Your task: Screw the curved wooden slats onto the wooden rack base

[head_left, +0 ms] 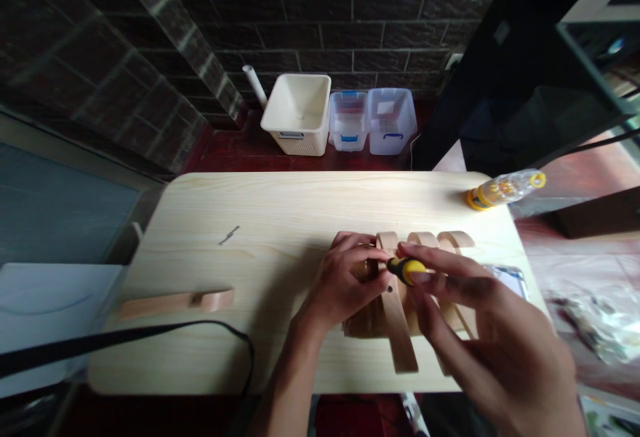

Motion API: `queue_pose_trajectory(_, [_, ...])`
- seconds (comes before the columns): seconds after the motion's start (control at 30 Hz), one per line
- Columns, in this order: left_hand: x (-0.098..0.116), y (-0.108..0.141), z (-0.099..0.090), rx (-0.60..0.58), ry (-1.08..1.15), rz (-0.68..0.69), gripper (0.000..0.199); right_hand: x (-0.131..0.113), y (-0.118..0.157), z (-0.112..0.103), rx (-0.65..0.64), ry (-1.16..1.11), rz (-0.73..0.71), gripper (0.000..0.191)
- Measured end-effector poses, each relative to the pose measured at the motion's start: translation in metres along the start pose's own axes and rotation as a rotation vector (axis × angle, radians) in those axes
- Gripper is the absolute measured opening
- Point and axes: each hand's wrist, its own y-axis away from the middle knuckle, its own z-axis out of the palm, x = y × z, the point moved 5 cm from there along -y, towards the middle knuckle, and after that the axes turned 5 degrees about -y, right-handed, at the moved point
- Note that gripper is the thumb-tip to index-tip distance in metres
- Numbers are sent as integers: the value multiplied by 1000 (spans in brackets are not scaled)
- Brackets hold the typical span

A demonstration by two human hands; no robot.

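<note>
My right hand (480,317) grips a small screwdriver (411,270) with a yellow and black handle, its tip end pointing left and down at a bent-ended wooden strip (400,330). My left hand (345,284) has its fingers and thumb closed around the upper part of that strip, close beside the screwdriver's tip. A dark hole or screw head shows on the strip below the thumb. Under the strip lies a brown piece (360,324), partly hidden by the hands. Two more curved wooden strips (456,240) stand alongside on the right, partly covered by my right hand.
Another curved-ended wooden strip (175,302) lies at the table's left, with thin dark metal pieces (229,235) behind it. A clear yellow-ended container (505,189) stands at the back right corner, and a phone-like device (510,281) lies nearby. Plastic bins (303,137) sit beyond the table (280,204).
</note>
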Motion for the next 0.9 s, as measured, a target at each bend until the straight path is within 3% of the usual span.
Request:
queue_pose_trajectory(0.37, [3,0,-1,51,-7,58,20,5,10,-3,65,-33,-10,43])
queue_pose_trajectory(0.9, [4,-1,-1,29,-16,38,17,7,16,-3,37,-33,35,52])
